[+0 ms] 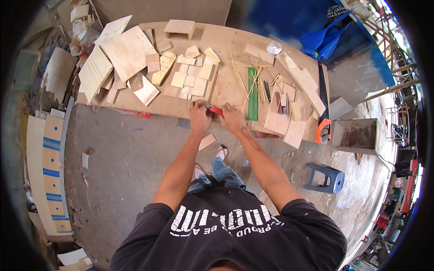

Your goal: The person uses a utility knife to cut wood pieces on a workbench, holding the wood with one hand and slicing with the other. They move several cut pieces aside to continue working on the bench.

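Both my hands are at the table's near edge, close together. My right hand is closed around a small red-handled tool, whose grey end points toward my other hand. The fingers of my left hand are closed too, but what they pinch is too small to make out. Just beyond them, small pale wood blocks are fitted together on a flat wooden base. To the right lie a green strip and several thin sticks, scattered and crossing each other.
Wooden boards are piled on the table's left. Along its right side are a long wood strip, offcuts and a handsaw with an orange handle. A blue-grey stool and an open box stand right; a wood piece lies near my feet.
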{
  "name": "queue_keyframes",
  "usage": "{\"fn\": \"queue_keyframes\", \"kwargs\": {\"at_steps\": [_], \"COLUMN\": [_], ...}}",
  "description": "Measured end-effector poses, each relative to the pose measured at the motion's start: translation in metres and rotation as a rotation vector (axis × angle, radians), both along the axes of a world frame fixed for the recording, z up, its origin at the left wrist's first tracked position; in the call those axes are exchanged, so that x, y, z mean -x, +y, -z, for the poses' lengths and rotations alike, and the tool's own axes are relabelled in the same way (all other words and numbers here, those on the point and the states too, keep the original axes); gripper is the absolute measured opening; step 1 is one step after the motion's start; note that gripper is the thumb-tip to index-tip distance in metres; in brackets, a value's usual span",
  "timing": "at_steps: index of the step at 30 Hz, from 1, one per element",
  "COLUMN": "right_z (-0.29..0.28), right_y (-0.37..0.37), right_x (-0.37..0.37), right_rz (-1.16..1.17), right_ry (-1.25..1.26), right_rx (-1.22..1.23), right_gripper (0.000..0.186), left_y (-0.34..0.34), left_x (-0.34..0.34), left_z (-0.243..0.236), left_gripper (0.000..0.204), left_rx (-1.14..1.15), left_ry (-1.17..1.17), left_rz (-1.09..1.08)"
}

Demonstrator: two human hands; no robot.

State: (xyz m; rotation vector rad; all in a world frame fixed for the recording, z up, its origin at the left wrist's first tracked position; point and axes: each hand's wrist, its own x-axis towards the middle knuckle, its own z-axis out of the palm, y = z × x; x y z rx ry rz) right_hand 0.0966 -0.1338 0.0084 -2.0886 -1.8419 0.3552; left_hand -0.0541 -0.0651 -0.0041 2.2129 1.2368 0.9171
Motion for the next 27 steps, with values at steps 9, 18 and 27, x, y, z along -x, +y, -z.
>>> {"fn": "queue_keyframes", "kwargs": {"at_steps": [9,18,27], "right_z": [-0.007,-0.016,-0.015], "right_y": [0.014,-0.013,-0.018], "right_x": [-0.052,-0.045,-0.032], "right_rz": [0.271,-0.006,0.054], "right_ry": [0.172,0.138,0.133], "right_rx": [-0.102,-0.048,-0.023], "right_gripper": [0.018,0.019,0.021], "left_y": [0.002,0.008,-0.039], "left_x": [-0.019,-0.016,0.02], "left_z": [-0.011,-0.001,-0.011], "left_gripper": [0.014,0.017,0.017], "left_rx": [-0.06,-0.145,-0.023], "left_ry": [0.2,0.297,0.197], "left_rz": [0.185,0.21,0.258]}}
